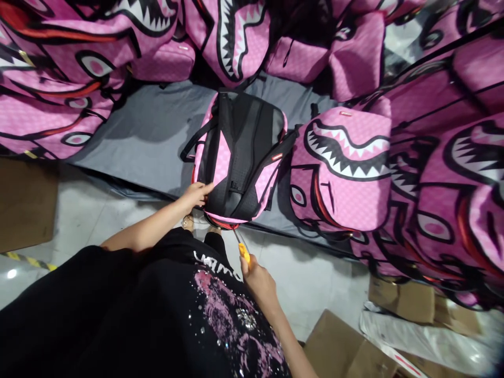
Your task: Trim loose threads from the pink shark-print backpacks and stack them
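Backpack (246,115): pink and black, lying strap side up on the grey-covered worktop (129,136), its near end at the front edge.
Left hand (198,195): fingers against the bag's near-left side; whether they pinch it, I cannot tell.
Right hand (258,278): fingers clamped on a yellow-handled tool (244,255), its thin metal end close to the bag's red trim (229,226); contact unclear.
Trim risk: a slip of the metal end could nick the fabric.
Edge risk: a pull toward the body could tip the bag off.
Feet (188,223) risk: a loosened grip could drop the tool on them.
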Motion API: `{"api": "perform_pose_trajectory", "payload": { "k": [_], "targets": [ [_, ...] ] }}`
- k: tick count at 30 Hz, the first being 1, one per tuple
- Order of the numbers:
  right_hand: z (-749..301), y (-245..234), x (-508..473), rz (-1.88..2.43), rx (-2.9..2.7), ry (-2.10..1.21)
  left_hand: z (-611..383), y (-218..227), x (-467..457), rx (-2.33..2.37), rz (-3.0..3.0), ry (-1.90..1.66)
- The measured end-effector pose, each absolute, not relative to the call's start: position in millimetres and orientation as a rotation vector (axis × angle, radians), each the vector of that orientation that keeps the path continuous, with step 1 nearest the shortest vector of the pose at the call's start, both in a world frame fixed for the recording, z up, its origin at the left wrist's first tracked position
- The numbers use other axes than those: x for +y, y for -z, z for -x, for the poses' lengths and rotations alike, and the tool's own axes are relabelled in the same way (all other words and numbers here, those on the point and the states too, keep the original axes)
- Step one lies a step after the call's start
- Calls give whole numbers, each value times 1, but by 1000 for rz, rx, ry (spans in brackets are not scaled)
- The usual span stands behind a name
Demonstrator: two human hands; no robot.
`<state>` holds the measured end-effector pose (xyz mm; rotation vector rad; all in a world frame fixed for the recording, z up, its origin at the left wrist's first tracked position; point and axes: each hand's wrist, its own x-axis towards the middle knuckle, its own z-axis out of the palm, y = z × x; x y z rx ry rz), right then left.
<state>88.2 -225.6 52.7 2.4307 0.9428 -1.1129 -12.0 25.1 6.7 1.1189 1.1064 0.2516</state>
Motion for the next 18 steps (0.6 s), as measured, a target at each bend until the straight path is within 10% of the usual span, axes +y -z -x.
{"api": "perform_pose_trajectory", "payload": {
  "k": [8,18],
  "targets": [
    [-68,-40,-229,-2611,775,1224,-10,24,-36,322,-2701,42],
    [-47,-43,-202,-3343,996,829,-79,-57,22,866,-2049,-671]
  ]
}}
